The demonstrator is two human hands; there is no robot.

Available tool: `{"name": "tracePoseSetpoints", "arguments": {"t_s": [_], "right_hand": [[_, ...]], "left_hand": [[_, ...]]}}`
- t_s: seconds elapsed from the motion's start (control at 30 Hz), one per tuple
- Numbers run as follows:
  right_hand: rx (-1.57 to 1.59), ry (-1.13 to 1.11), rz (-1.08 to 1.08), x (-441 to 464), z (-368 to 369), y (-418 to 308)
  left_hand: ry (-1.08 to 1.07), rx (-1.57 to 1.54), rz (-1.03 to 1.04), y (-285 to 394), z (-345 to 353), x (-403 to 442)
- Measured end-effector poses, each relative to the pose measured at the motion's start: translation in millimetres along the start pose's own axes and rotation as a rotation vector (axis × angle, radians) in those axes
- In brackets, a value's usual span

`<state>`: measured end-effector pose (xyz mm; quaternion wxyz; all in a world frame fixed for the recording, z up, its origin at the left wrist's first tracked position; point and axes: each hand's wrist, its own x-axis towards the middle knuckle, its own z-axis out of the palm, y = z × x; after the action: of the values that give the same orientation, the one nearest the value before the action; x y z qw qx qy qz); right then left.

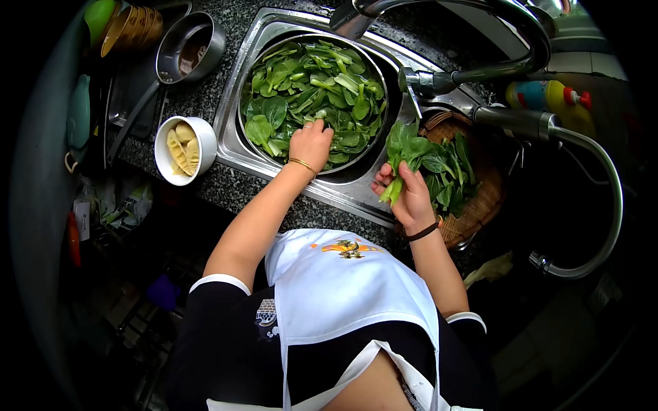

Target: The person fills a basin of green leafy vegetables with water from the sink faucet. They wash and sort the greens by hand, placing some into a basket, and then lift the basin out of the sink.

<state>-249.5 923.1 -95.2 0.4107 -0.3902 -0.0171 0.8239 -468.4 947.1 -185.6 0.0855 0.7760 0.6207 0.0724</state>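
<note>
A large round metal basin (242, 130) full of leafy greens (308, 85) sits in the sink. My left hand (312, 145) reaches over the near rim, fingers curled down and closed on some of these greens; the fingertips are partly hidden among the leaves. Right of the basin, my right hand (411, 198) is closed around a small bunch of leafy greens (407, 147), its pale stems toward me and its leaves pointing away. Just beyond that hand, a wicker basket (485, 205) holds more greens (449, 171).
The steel sink (240, 89) is set in a speckled counter (236, 185). A chrome faucet (439, 79) arches over its right side. Left stand a white bowl (208, 140) with yellowish pieces, a saucepan (216, 48) and stacked bowls (137, 27). A yellow bottle (548, 96) lies at upper right.
</note>
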Motion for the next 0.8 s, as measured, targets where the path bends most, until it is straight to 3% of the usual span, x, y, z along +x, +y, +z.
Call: {"name": "tracePoseSetpoints", "arguments": {"t_s": [0.03, 0.07, 0.17, 0.23, 0.33, 0.5, 0.63, 0.7, 0.8], "right_hand": [[-0.070, 0.035, -0.006, -1, 6, 0], [-0.153, -0.066, -0.002, 6, -8, 4], [-0.424, -0.076, -0.003, 16, -3, 11], [-0.412, -0.005, -0.032, 18, 4, 13], [-0.297, -0.004, 0.171, 30, -3, 17], [-0.120, 0.026, 0.257, 41, 8, 29], [0.015, -0.003, 0.265, 48, 10, 35], [-0.058, 0.005, 0.116, 47, 11, 35], [-0.189, 0.001, -0.007, 30, 16, 12]], "left_hand": [[-0.044, 0.058, 0.020, 2, 4, 1], [-0.115, 0.123, 0.111, 7, 5, 1], [-0.182, -0.006, 0.164, 2, -2, 7], [-0.010, -0.109, -0.080, -9, 0, 14], [-0.117, -0.116, 0.044, -8, 0, 11], [0.133, -0.562, -0.216, 10, -40, 7], [0.238, -0.491, -0.029, 38, -73, -12], [0.210, -0.451, 0.213, 49, -86, -19], [0.225, -0.587, 0.283, 59, -95, -25]]}}
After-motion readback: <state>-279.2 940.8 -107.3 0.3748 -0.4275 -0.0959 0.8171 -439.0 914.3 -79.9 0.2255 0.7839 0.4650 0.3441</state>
